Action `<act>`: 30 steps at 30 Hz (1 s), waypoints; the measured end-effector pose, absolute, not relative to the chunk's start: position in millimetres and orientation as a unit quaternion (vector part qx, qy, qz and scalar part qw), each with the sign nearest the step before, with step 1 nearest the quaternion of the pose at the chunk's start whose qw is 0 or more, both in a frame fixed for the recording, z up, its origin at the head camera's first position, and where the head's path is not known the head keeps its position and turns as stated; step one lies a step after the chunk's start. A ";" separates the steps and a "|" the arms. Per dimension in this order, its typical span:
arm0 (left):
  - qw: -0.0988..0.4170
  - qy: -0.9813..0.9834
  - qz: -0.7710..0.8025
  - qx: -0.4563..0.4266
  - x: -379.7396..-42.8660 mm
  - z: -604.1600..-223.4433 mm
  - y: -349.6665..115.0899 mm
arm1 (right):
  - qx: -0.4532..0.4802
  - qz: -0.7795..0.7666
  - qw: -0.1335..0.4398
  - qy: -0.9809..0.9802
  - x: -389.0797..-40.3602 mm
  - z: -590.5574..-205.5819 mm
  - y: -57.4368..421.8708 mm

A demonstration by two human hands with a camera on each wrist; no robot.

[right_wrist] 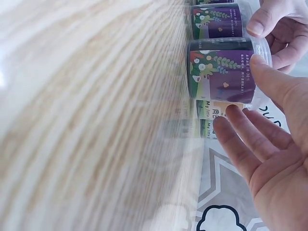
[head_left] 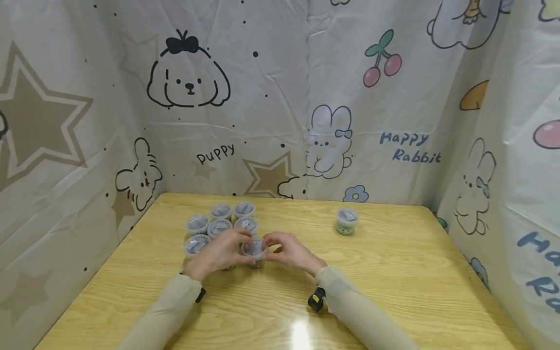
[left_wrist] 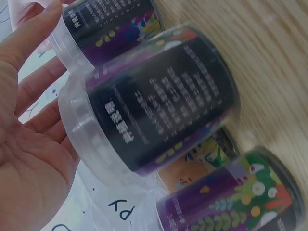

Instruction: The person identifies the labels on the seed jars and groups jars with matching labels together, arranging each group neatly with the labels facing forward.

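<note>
Both hands are at one small plastic cup at the front right of a group of lidded cups. My left hand holds its rim from the left, thumb in front and fingers behind. From the right, my right hand grips the same rim between thumb and fingers. In the right wrist view the cup has a purple label with plant pictures and a clear lid, with the right thumb on its edge. Another labelled cup stands close by the left palm.
Several more cups stand close together in rows at the left, partly behind the left hand. One lone cup with a green label is at the back right of the wooden table. A printed curtain encloses the back and sides.
</note>
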State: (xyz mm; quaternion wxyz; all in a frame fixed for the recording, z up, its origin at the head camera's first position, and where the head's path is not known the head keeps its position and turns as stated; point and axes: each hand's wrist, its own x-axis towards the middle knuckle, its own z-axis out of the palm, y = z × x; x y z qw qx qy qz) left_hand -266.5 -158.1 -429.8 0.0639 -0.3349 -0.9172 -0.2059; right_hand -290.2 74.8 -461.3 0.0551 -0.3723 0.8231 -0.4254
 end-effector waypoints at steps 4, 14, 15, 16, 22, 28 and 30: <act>0.059 -0.914 -0.222 -0.334 -265.3 -430.0 -155.4 | -0.364 -0.420 0.057 0.829 -289.3 -461.6 74.6; 0.054 -0.911 -0.245 -0.326 -264.9 -431.9 -150.7 | -0.365 -0.426 0.046 0.827 -289.1 -462.8 80.6; 0.056 -0.910 -0.250 -0.327 -265.1 -431.5 -150.3 | -0.364 -0.428 0.044 0.826 -289.3 -462.0 81.5; 0.060 -0.907 -0.255 -0.329 -265.5 -431.2 -149.9 | -0.362 -0.432 0.044 0.825 -289.4 -461.1 82.5; 0.056 -0.899 -0.301 -0.313 -267.6 -429.3 -146.1 | -0.347 -0.450 0.040 0.822 -290.3 -454.7 88.3; 0.068 -0.895 -0.333 -0.289 -267.9 -426.8 -138.7 | -0.326 -0.473 0.028 0.818 -289.2 -445.9 94.9; 0.078 -0.894 -0.340 -0.280 -267.4 -427.1 -135.0 | -0.320 -0.477 0.024 0.819 -289.5 -445.7 97.2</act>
